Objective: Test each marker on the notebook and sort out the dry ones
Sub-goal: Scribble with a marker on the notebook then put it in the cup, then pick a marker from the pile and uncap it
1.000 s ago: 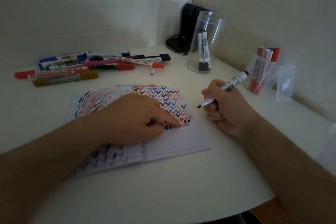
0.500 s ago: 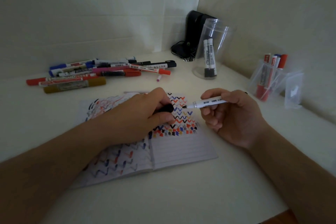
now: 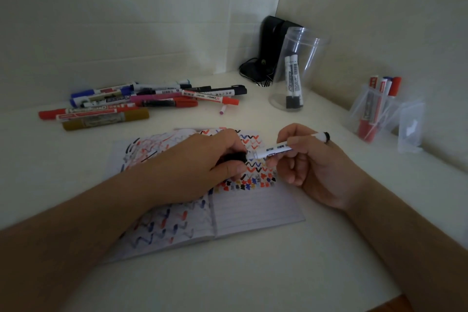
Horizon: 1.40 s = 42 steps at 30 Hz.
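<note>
An open notebook (image 3: 255, 208) covered in coloured zigzag marks lies on the white table. Above it my right hand (image 3: 311, 162) grips a white marker (image 3: 276, 151) held level, tip end pointing left. My left hand (image 3: 202, 167) pinches the marker's black cap (image 3: 234, 157), which sits against the tip end; I cannot tell whether it is fully seated. A pile of several markers (image 3: 141, 101) lies at the back left.
A clear plastic cup (image 3: 298, 68) at the back holds two white markers. A clear holder (image 3: 374, 109) at the right holds red and blue markers. A small clear box (image 3: 410, 129) stands beside it. Black speakers (image 3: 272, 43) stand in the corner.
My right hand turned the marker from writing grip to level. My left hand lifted off the page and brought the black cap up to the marker's tip.
</note>
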Available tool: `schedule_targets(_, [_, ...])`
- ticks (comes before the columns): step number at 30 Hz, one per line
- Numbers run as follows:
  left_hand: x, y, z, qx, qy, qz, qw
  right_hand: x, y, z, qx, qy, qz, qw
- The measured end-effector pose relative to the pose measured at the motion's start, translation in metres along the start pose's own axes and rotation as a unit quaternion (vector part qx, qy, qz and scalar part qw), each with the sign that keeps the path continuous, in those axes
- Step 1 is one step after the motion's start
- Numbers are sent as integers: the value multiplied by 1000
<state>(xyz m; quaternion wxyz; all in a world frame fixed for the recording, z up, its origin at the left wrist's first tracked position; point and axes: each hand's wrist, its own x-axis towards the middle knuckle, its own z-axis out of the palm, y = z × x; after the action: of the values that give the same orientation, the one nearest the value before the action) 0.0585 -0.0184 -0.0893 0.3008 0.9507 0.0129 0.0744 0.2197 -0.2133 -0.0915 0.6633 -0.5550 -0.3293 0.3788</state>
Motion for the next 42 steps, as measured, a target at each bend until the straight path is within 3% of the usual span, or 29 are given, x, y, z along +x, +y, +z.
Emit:
schedule_targets(10, [0, -2, 0, 16, 21, 34, 999, -5, 1, 3, -51, 18, -27, 998])
schedule_targets(16, [0, 2, 7, 49, 36, 11, 998, 0, -1, 9, -73, 15, -19, 997])
schedule_targets(23, [-3, 1, 6, 18, 59, 42, 997, -1, -1, 10, -99, 29, -19, 995])
schedule_targets(28, [-2, -2, 3, 48, 60, 51, 996, 2, -6, -3, 0, 87, 15, 996])
schedule_targets(33, [-2, -3, 2, 66, 51, 50, 995, 15, -27, -18, 7, 149, -4, 989])
schedule_targets(37, [-1, -13, 4, 111, 62, 34, 991, 50, -77, -27, -4, 258, -102, 961])
schedule_targets(42, [7, -19, 2, 114, 31, 19, 993, 103, -157, -40, -39, 374, -248, 893])
